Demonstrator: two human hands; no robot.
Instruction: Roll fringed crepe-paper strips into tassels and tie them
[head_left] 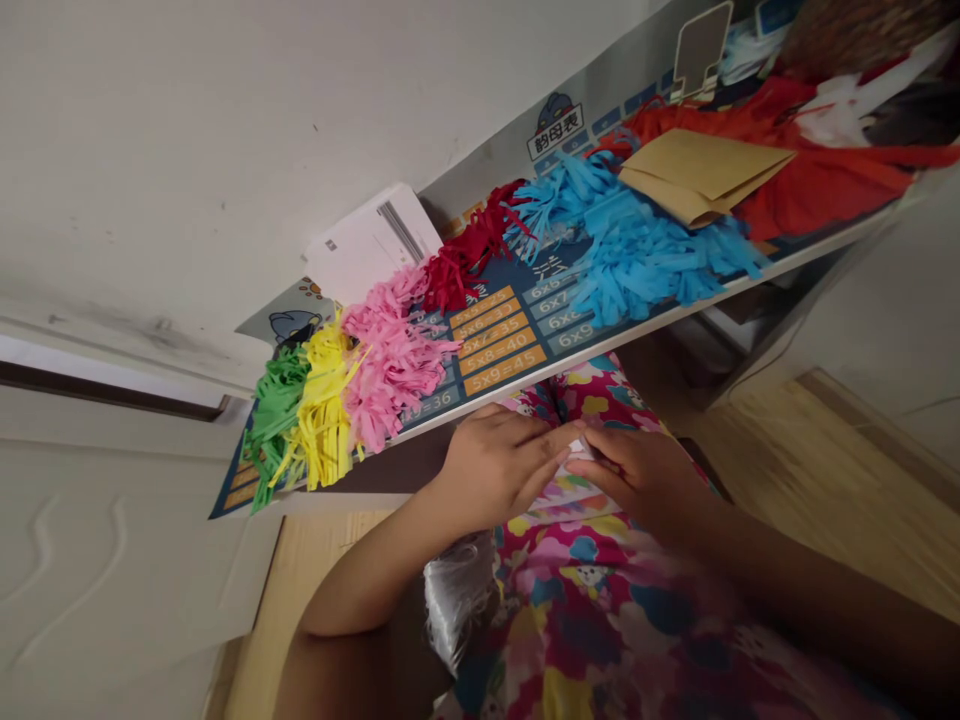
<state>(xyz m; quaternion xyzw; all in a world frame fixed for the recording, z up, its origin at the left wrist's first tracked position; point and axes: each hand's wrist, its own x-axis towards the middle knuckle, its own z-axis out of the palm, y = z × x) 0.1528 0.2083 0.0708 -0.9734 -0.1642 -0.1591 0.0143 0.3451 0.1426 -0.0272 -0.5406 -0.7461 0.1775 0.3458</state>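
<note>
Over my lap, my left hand and my right hand meet fingertip to fingertip, both closed on a small white piece. Most of the piece is covered by my fingers, and I cannot tell whether it is paper or plastic. Below my left wrist hangs a silvery-white bundle of shiny strands. Patterned pink clothing lies beneath both hands. The nearest fringed tassels on the desk are the pink ones, just past my left hand.
A narrow desk with a times-table mat runs across ahead. On it lie green, yellow, red and blue tassels, white cards, a brown paper envelope and red-orange material. A wall stands behind.
</note>
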